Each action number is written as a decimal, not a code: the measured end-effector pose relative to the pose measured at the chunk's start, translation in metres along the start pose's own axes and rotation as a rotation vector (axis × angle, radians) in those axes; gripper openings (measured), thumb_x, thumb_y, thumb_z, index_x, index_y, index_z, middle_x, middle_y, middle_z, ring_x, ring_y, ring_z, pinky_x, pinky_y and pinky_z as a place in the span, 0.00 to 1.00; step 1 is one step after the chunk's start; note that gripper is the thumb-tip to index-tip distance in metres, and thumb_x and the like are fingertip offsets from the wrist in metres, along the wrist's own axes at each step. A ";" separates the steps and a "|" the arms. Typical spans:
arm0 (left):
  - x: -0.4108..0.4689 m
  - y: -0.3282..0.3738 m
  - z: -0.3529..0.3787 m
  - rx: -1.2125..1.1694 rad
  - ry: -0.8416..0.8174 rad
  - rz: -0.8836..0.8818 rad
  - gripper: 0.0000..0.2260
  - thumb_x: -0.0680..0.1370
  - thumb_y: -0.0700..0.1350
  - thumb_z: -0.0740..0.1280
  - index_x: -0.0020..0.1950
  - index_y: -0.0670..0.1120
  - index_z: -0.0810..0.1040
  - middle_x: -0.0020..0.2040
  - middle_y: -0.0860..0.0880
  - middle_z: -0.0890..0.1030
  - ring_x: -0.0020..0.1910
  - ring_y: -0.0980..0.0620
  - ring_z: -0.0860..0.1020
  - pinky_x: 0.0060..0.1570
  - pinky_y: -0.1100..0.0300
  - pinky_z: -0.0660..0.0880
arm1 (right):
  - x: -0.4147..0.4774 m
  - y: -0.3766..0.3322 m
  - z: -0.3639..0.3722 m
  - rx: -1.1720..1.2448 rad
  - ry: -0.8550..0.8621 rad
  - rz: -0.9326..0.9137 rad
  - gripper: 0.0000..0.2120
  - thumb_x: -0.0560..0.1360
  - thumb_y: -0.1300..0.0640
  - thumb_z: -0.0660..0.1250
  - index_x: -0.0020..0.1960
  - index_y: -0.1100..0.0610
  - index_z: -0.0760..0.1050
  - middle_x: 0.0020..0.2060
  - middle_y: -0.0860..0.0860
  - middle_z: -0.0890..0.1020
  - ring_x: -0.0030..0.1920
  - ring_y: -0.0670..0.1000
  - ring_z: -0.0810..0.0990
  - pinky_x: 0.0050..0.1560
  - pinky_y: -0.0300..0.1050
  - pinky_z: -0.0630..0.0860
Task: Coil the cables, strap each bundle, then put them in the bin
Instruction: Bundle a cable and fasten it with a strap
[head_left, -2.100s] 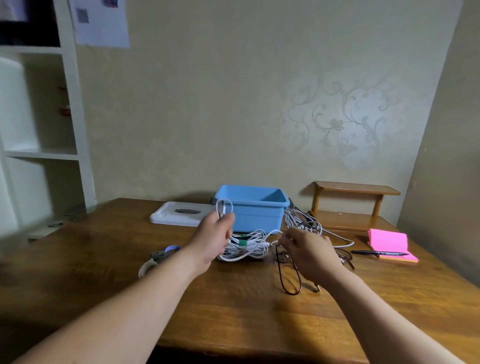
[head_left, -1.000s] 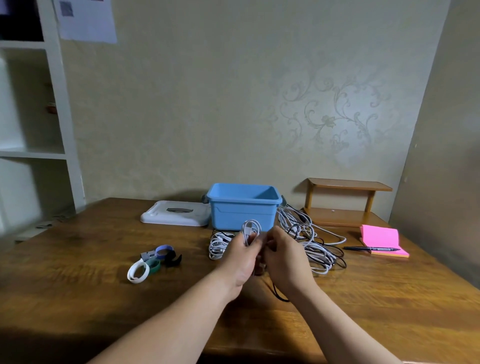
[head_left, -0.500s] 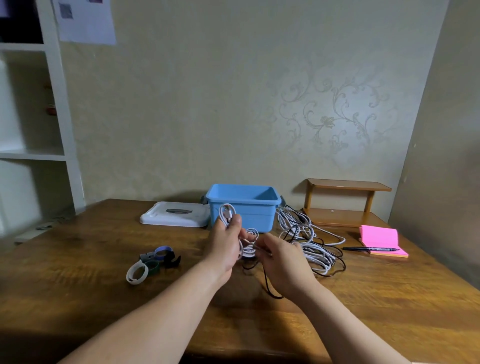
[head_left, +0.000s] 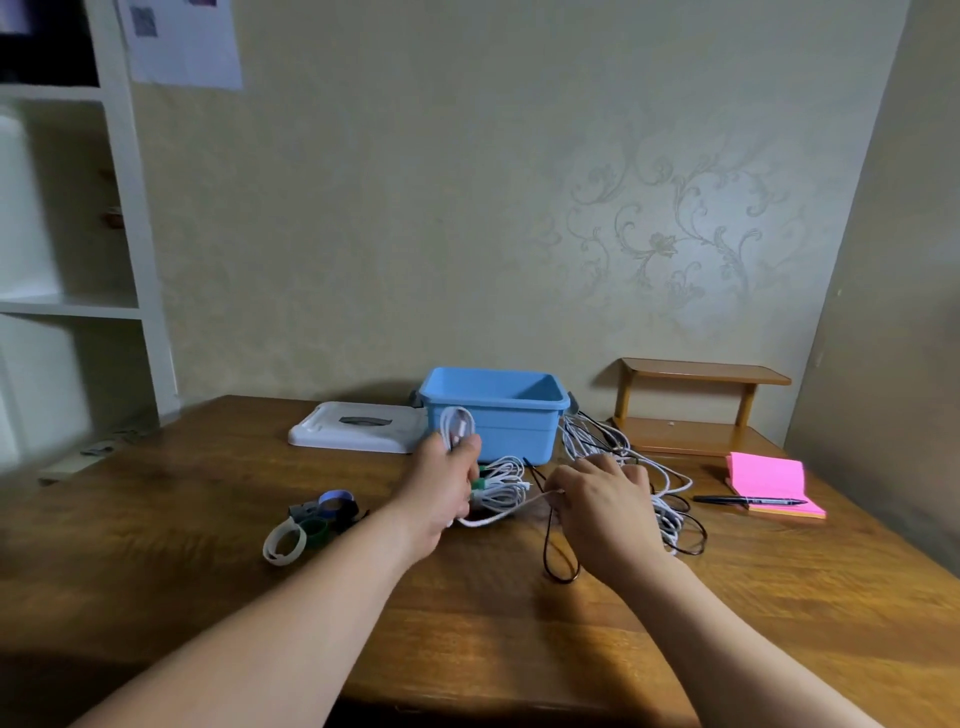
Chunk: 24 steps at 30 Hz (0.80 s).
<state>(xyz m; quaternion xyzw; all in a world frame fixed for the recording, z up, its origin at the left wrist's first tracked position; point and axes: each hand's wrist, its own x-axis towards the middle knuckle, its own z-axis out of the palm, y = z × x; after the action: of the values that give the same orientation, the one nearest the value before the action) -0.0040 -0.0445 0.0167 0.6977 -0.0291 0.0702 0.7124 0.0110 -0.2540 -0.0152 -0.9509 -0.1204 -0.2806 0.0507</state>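
Note:
My left hand (head_left: 441, 488) grips a small coil of white cable (head_left: 457, 426) whose loops stick up above the fist, in front of the open blue bin (head_left: 493, 415). The same cable runs down and across to my right hand (head_left: 602, 499), which pinches it at about table height. Behind the hands lies a white bundle with a green strap (head_left: 498, 483). A tangle of loose white and black cables (head_left: 649, 478) spreads right of the bin. A black cable loop (head_left: 558, 556) lies under my right wrist. Several strap rings (head_left: 311, 525) sit to the left.
The bin's white lid (head_left: 358, 428) lies flat left of the bin. A small wooden shelf (head_left: 696, 405) stands at the back right. A pink notepad (head_left: 769, 483) with a black pen (head_left: 748, 500) lies near the table's right edge. White shelving (head_left: 67, 260) stands at far left.
My hands have parted: the right hand slid right along the white cable, drawing out a length, while the left hand kept the coil raised by the bin.

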 end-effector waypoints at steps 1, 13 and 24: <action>-0.001 -0.007 0.001 0.113 -0.034 0.002 0.07 0.88 0.48 0.62 0.52 0.46 0.72 0.41 0.48 0.75 0.31 0.55 0.67 0.30 0.60 0.64 | 0.000 -0.001 -0.001 0.001 0.011 -0.020 0.09 0.84 0.46 0.63 0.60 0.42 0.80 0.56 0.41 0.83 0.64 0.50 0.75 0.60 0.53 0.67; -0.003 -0.036 0.031 0.845 -0.115 0.167 0.11 0.83 0.50 0.67 0.64 0.56 0.73 0.61 0.52 0.83 0.58 0.46 0.81 0.60 0.48 0.78 | -0.002 -0.002 0.008 0.205 0.103 -0.086 0.05 0.81 0.50 0.69 0.56 0.45 0.77 0.50 0.41 0.83 0.52 0.48 0.82 0.53 0.50 0.71; -0.018 -0.022 -0.004 0.587 -0.174 0.145 0.16 0.88 0.54 0.61 0.46 0.47 0.79 0.30 0.48 0.79 0.25 0.53 0.77 0.42 0.49 0.85 | 0.000 0.021 0.014 0.046 -0.030 0.005 0.09 0.86 0.45 0.59 0.59 0.43 0.78 0.55 0.41 0.84 0.60 0.49 0.77 0.55 0.51 0.64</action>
<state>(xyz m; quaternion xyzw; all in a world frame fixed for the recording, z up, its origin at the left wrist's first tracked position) -0.0185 -0.0421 -0.0079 0.8729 -0.1181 0.0659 0.4687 0.0239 -0.2717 -0.0273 -0.9539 -0.1254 -0.2631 0.0712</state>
